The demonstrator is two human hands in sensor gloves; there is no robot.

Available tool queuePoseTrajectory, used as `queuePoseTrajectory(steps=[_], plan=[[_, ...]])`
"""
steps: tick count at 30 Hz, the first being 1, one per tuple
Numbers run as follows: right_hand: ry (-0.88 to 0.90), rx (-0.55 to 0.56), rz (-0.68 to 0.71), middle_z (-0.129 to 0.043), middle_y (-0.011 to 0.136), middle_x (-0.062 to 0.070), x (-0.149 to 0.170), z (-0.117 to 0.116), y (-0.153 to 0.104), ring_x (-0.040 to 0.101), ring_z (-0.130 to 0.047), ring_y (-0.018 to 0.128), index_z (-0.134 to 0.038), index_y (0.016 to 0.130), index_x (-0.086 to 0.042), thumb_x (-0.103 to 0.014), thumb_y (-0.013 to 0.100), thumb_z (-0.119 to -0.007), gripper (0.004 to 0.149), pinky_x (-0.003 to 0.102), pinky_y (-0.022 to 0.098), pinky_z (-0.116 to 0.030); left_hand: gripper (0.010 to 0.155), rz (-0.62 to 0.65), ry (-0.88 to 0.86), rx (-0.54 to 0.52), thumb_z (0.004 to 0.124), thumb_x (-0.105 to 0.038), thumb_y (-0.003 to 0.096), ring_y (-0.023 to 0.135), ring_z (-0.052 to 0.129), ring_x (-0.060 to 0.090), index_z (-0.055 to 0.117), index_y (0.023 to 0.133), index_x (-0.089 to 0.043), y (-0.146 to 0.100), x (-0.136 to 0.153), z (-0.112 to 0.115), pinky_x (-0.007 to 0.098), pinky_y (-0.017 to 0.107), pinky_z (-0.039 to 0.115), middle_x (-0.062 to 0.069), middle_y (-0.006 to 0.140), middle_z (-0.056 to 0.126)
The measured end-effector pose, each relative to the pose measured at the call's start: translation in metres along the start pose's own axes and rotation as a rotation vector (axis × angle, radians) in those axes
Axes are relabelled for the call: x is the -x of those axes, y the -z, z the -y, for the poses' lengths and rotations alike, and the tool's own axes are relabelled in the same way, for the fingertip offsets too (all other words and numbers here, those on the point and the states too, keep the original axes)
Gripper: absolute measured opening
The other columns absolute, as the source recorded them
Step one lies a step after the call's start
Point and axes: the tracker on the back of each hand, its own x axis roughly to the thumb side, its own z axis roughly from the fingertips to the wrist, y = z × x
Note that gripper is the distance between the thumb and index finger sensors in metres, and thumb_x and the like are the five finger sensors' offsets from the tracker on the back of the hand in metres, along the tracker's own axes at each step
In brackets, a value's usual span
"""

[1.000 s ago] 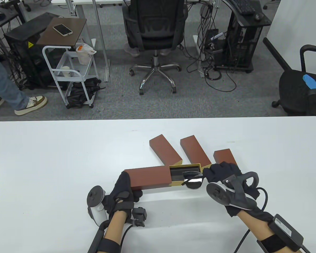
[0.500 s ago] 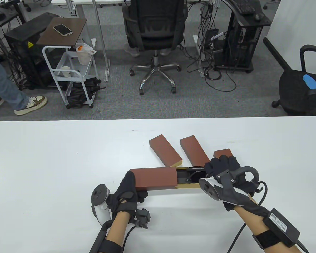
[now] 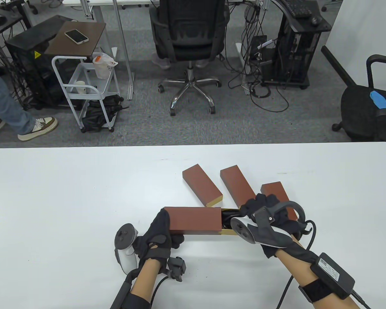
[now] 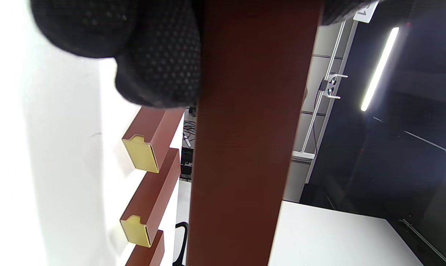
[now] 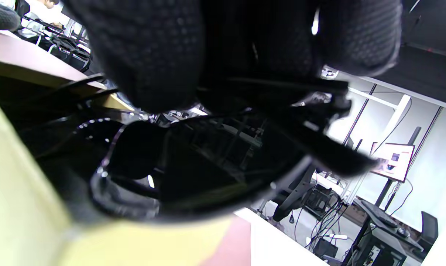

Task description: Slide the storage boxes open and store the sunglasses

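Sunglasses (image 5: 193, 173) going into the gold drawer (image 3: 227, 230), under the right fingers (image 5: 153, 55).

The left hand (image 3: 157, 236) clamps the brown sleeve (image 3: 194, 220) on the bench (image 3: 67, 193); the right hand (image 3: 263, 215) pinches the frame. Judgement: settle the lenses flat and arms folded below the rim, release, then push the drawer straight while the left hand braces.

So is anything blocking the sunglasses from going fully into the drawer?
Nothing visible does. The sunglasses already lie in the gold drawer, with the right hand on them; the sleeve covers most of the drawer.
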Motion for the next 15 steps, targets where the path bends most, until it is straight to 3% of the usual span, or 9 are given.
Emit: queuePoseTrajectory(steps=[15], plan=[[0.084,-0.037,-0.007,-0.102,0.061,-0.002,-0.0091,-0.0041,0.0076,0.023,-0.101,0.049,-0.094,0.061,-0.034,-0.036,0.024,-0.095,0.037,0.043,0.042,-0.086,0.077,0.001,-0.009,0.056,0.055,-0.063,0.0508,0.042,0.098,0.018,0.046,0.110,-0.015,0.0018,0.0009,0.0042,0.044,0.033,0.083,0.009,0.073,0.091]])
